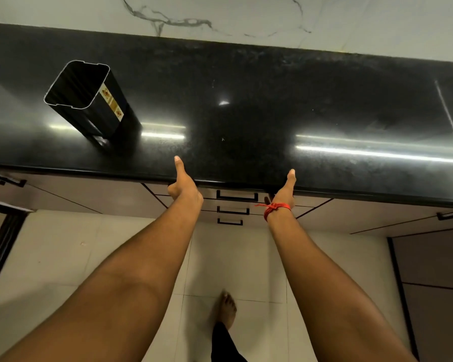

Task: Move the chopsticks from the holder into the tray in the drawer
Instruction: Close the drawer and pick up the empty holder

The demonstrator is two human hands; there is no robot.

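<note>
A tall black rectangular holder (89, 100) with a gold label stands on the left of the black countertop (272, 113). Its open top looks dark, and no chopsticks stick out of it. No chopsticks or tray are in view. My left hand (185, 186) and my right hand (285, 192) are at the counter's front edge, each with its thumb pointing up over the edge. Their fingers are hidden under the counter's lip, in front of the top drawer (236, 195), which is closed. A red thread is tied around my right wrist.
Below the counter is a stack of three closed drawers with black handles, with cabinet doors on both sides. A marble wall runs behind the counter. My bare foot (226, 309) stands on the pale tiled floor.
</note>
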